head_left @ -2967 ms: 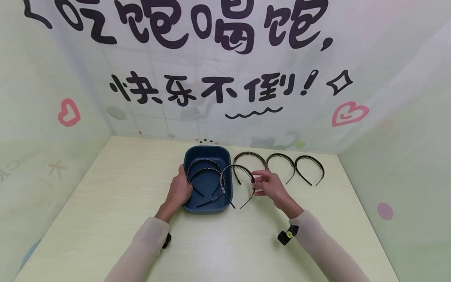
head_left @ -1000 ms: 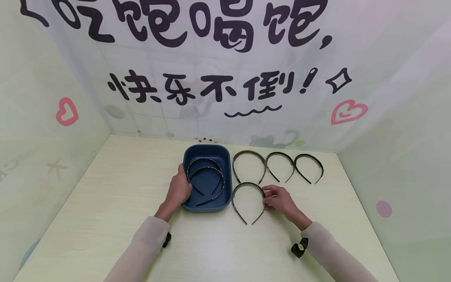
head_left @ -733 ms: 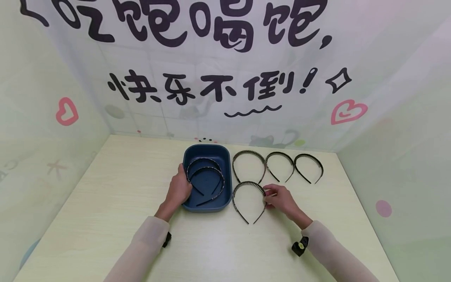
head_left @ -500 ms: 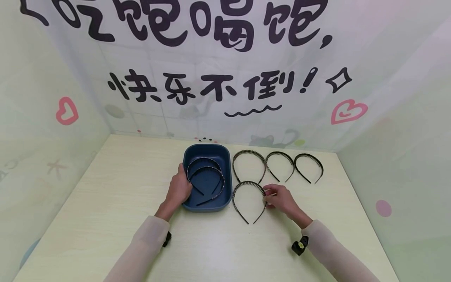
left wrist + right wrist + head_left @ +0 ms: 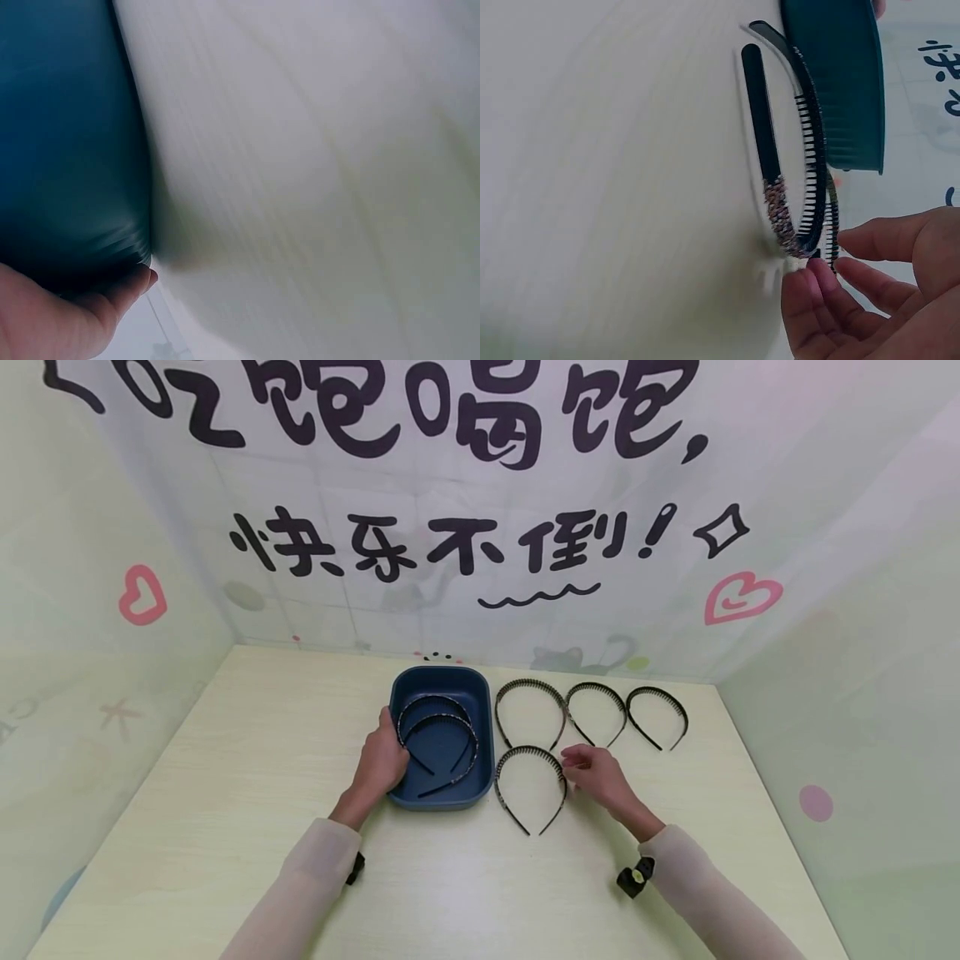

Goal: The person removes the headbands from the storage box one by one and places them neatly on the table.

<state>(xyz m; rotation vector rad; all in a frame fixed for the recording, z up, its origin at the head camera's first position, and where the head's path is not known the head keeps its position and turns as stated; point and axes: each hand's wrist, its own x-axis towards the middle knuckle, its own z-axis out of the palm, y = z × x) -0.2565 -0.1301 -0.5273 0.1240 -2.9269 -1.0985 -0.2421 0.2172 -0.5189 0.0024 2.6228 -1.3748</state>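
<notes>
My left hand (image 5: 381, 762) grips the left wall of a navy blue plastic box (image 5: 441, 804); the left wrist view has its fingers at the box's (image 5: 67, 142) corner. Two dark toothed headbands lie overlapping inside, the rear headband (image 5: 433, 697) partly behind the front headband (image 5: 474, 739). Just right of the box, a toothed headband (image 5: 529, 749) lies on the table, legs toward me. Beside its right curve is my right hand (image 5: 597, 774), thumb and fingers parted. The right wrist view shows this headband's speckled beaded side (image 5: 778, 214) just past the fingertips.
Along the back of the table (image 5: 465, 893) lie a brownish headband (image 5: 531, 682), a dark headband (image 5: 596, 686) and a black headband (image 5: 657, 691) in a row. Printed fabric walls (image 5: 420, 610) enclose the table behind and at both sides.
My right hand has brought a headband from over the box's right edge down to the table, then let go and shifted slightly back. The left hand has stayed on the box.
</notes>
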